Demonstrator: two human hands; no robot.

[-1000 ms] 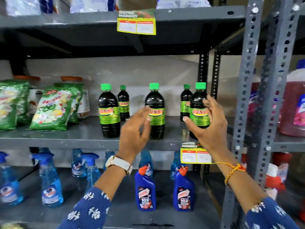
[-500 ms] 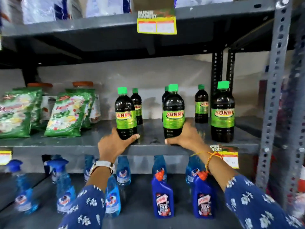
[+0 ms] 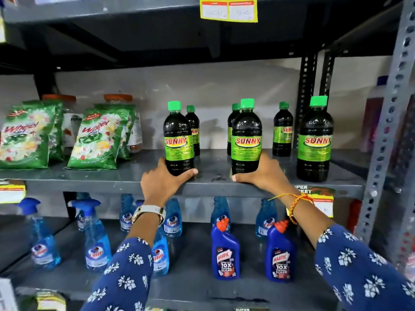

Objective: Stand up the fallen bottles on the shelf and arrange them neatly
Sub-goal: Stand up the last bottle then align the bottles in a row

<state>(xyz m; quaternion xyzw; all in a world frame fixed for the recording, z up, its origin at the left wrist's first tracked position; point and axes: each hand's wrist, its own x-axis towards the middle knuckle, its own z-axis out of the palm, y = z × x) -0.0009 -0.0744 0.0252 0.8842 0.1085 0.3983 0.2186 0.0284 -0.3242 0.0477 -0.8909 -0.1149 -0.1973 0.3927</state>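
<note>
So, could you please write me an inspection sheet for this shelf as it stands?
Surface: grey middle shelf, metal, front edge in view.
Job's things: six Sunny bottles, all upright; front row left bottle, middle bottle, right bottle; three smaller-looking ones behind.
Clutter: green detergent packs at the left, jars behind them.
Grippers: left hand cups the left bottle's base; right hand cups the middle bottle's base; fingers wrapped round both.
Cables: nothing seen.
Surroundings: blue spray bottles and toilet cleaner bottles on the shelf below; price tag above.
</note>
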